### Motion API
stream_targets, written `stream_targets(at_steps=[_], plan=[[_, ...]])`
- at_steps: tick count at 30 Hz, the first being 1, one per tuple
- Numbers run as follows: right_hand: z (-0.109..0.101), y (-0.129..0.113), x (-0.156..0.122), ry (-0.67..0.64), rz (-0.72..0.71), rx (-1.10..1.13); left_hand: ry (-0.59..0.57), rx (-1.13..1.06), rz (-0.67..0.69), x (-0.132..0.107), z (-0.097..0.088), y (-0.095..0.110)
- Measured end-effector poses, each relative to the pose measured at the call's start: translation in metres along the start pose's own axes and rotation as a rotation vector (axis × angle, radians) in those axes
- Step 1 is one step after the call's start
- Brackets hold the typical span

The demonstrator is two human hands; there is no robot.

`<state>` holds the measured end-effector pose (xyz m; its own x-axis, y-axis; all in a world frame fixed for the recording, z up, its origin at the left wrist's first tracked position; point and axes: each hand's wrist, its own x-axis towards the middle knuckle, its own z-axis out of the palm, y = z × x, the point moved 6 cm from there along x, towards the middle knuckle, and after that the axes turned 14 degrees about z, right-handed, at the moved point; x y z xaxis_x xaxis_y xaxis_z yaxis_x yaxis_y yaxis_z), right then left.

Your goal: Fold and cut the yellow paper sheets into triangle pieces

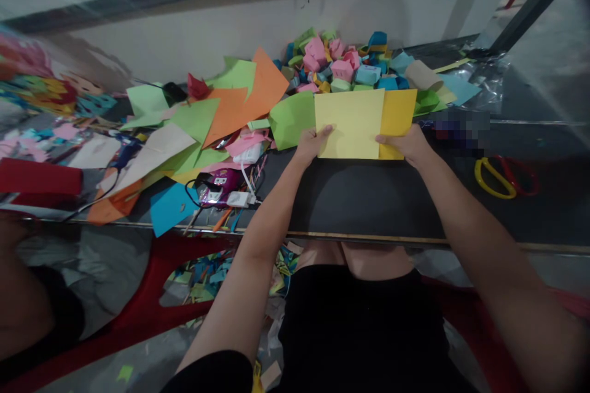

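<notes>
A pale yellow paper sheet (350,123) lies on the dark table (369,202) in front of me. My left hand (311,142) pinches its lower left edge, fingers closed on the paper. My right hand (405,142) grips its lower right corner, together with a darker orange-yellow sheet (399,113) that sticks out from under it on the right. Both forearms reach forward over the table's front edge.
Loose green, orange and blue sheets (230,110) cover the table's left. A heap of folded paper shapes (345,61) sits behind the sheet. Yellow and red scissors (502,175) lie at the right. Chargers and cables (225,193) lie left of my arm. A red chair (152,307) stands below.
</notes>
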<state>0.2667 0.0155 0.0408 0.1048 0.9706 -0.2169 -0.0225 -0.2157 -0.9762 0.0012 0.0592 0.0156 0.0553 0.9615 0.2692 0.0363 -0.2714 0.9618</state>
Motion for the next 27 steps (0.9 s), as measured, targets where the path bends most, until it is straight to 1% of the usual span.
stream_targets(at_steps=[4,10,14,18,23,25,27], plan=[[-0.0001,0.0013,0.0019,-0.008,-0.019,0.001,-0.007,0.013,-0.001,0.0001,0.0014,0.0],[0.0005,0.0,0.0005,-0.028,-0.005,-0.018,0.026,0.023,0.004,-0.0002,0.001,0.0002],[0.0,0.0002,0.0006,-0.032,-0.009,-0.018,0.012,0.013,-0.005,0.0001,0.0011,-0.0015],[-0.0002,0.0009,0.0017,-0.047,-0.016,-0.018,0.011,-0.009,0.014,0.0014,0.0006,-0.0024],[-0.0006,0.0008,0.0009,-0.027,0.001,-0.02,0.007,-0.017,0.0,0.001,0.0009,-0.0039],[-0.0001,-0.0004,-0.0004,-0.028,-0.002,-0.02,-0.001,-0.044,0.0,-0.0008,0.0012,-0.0015],[0.0002,-0.002,-0.0015,-0.039,-0.011,-0.024,-0.033,-0.088,0.016,-0.0032,0.0026,0.0038]])
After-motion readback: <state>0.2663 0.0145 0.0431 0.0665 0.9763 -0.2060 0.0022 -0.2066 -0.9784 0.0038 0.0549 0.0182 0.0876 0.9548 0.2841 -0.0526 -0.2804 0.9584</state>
